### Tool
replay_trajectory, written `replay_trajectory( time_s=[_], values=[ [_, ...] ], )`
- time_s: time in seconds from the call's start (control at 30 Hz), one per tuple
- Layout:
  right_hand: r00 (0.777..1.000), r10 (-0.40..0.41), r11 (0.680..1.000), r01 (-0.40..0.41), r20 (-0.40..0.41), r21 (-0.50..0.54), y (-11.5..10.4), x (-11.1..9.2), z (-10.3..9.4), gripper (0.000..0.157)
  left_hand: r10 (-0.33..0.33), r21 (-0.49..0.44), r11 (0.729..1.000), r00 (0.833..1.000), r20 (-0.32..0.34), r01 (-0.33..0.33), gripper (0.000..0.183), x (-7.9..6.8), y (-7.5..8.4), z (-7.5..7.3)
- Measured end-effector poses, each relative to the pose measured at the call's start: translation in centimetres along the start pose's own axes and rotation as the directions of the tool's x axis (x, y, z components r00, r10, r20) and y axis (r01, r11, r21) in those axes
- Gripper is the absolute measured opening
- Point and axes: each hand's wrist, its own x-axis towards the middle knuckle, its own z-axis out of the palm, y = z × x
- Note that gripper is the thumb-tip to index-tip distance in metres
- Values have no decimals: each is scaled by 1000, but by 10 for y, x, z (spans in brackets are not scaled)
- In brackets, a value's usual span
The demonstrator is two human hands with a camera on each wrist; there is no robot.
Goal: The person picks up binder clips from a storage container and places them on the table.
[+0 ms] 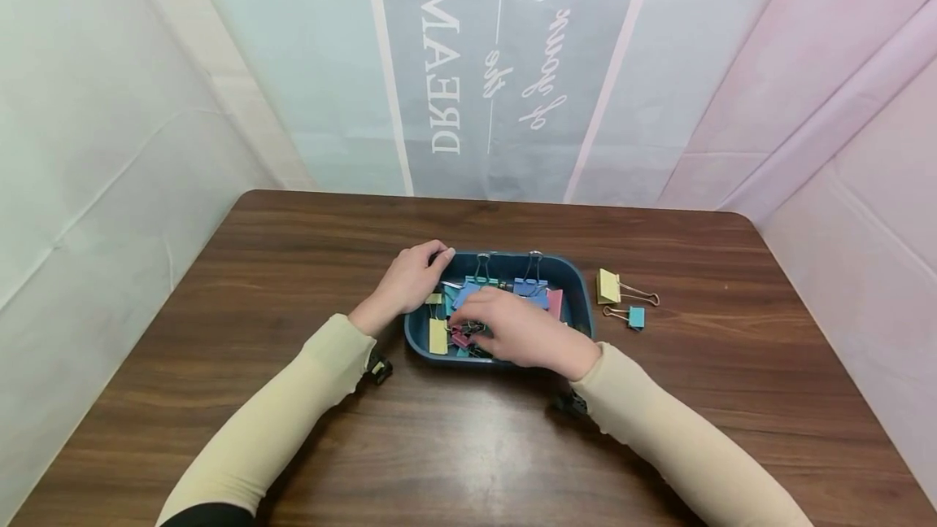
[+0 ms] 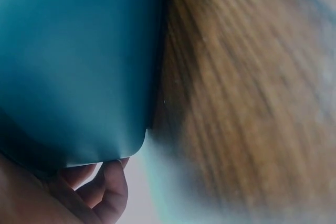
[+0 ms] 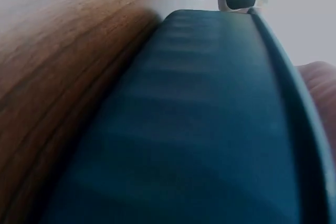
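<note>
A dark blue tray [image 1: 589,320] stands on the table with several binder clips inside. My left hand [image 1: 410,276] grips its rim at the far left corner; in the left wrist view curled fingers [image 2: 113,190] meet the tray wall [image 2: 79,77]. My right hand [image 1: 520,328] reaches over the near side into the tray, thumb and fingertips apart above small clips. A magenta clip [image 1: 459,337] lies right at those fingertips. Around it are a yellow clip [image 1: 437,337], a blue clip [image 1: 530,291] and a pink clip [image 1: 555,303]. The palm hides part of the contents.
Right of the tray, a large yellow binder clip [image 1: 608,287] and a small turquoise clip [image 1: 636,317] lie on the wooden table [image 1: 468,446]. Printed cloth [image 1: 512,161] hangs behind the table's far edge. Both wrists carry black devices.
</note>
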Motion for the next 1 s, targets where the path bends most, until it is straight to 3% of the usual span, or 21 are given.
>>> replay_trajectory(
  time_s=[0.4, 0.6, 1.0],
  values=[
    [992, 14, 998, -5, 128, -70, 0, 16, 7, 22, -1, -11, 1000, 1000, -2, 1, 39, 2, -1, 1],
    [991, -15, 991, 32, 131, -127, -2, 24, 10, 14, -1, -11, 1000, 1000, 0, 1, 40, 1, -1, -1],
    [992, 36, 989, -18, 124, -150, -4, 24, 9, 13, -4, -8, 1000, 1000, 1, 4, 38, 1, 0, 1]
  ],
)
